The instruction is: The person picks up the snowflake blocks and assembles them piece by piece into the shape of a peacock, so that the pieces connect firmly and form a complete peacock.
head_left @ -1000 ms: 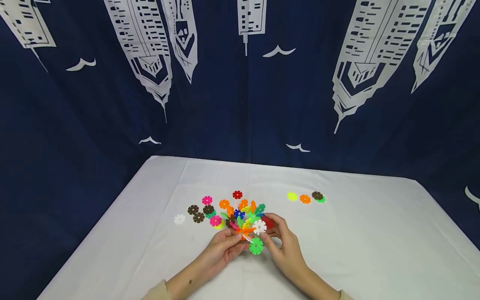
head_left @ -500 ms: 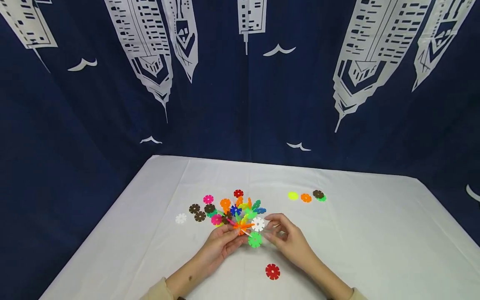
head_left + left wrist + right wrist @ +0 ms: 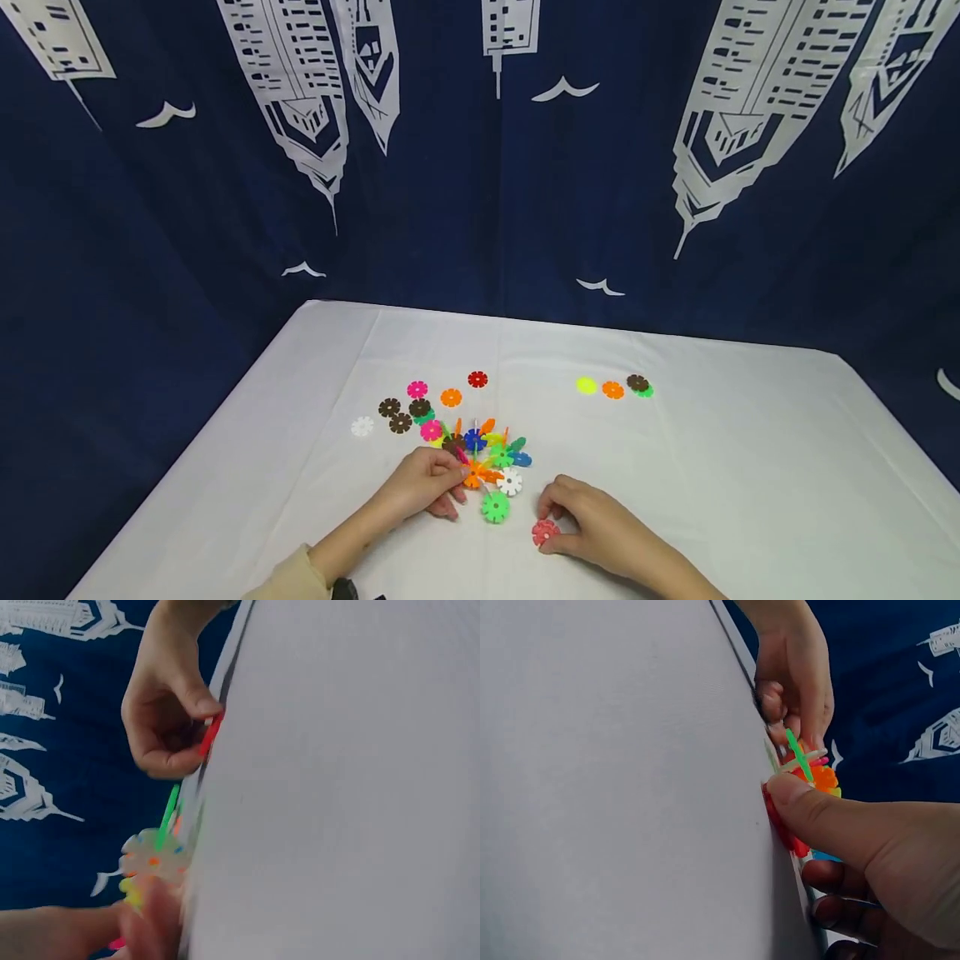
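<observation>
Right hand [image 3: 585,523] went down to the red disc [image 3: 545,533], near the joined discs [image 3: 491,476] left hand [image 3: 427,482] touches; can't tell if it grips. Left wrist view: right fingers [image 3: 180,760] pinch red. Right wrist view: red looks not joined yet.

The left arm [image 3: 352,529] was fitted with a plain beige sleeve [image 3: 288,577] that terminated in a loose edge on the forearm, with a rounded black component [image 3: 345,590], partly cut off by the frame, located beside it.
</observation>
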{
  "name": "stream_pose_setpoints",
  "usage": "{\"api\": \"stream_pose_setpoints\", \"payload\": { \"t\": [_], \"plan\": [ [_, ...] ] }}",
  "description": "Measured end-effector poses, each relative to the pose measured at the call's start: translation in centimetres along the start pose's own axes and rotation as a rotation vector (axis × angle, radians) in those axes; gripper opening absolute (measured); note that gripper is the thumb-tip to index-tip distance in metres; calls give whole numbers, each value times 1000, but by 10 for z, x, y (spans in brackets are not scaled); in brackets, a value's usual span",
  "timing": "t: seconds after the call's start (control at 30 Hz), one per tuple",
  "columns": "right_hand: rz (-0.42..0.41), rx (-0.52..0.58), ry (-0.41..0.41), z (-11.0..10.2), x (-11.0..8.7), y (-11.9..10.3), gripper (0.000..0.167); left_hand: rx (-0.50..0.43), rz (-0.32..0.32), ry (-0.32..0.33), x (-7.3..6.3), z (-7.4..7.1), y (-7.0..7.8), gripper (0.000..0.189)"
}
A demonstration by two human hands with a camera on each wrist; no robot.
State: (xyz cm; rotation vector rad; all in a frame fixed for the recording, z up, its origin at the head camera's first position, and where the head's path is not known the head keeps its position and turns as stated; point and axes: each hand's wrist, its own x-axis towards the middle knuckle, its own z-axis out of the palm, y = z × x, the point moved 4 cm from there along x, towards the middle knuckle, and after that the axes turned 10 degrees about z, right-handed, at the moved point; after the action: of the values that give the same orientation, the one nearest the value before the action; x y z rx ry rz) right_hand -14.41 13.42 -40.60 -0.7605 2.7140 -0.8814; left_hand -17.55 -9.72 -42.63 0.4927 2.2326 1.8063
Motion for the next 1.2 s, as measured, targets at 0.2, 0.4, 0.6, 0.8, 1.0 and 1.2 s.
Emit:
{"api": "stream_pose_setpoints", "payload": {
  "t": [0.2, 0.4, 0.6, 0.8, 1.0, 1.2],
  "plan": [
    [-30, 145, 5, -1, -1, 8, 27, 785, 431, 83, -2, -1, 40, 10],
    [27, 312, -3, -5, 3, 11, 21, 918, 552, -68, 16, 23, 50, 12],
    [189, 613, 100, -4, 12, 18, 9, 828, 457, -103, 26, 24, 47, 5],
    [215, 626, 199, 3, 18, 17, 9, 816, 468, -122, 26, 25, 47, 7],
    [186, 649, 290, 4, 20, 14, 9, 746, 482, -87, 24, 25, 46, 11],
    [100, 667, 310, 5, 20, 11, 9, 685, 498, -61, 24, 26, 45, 13]
  ]
}}
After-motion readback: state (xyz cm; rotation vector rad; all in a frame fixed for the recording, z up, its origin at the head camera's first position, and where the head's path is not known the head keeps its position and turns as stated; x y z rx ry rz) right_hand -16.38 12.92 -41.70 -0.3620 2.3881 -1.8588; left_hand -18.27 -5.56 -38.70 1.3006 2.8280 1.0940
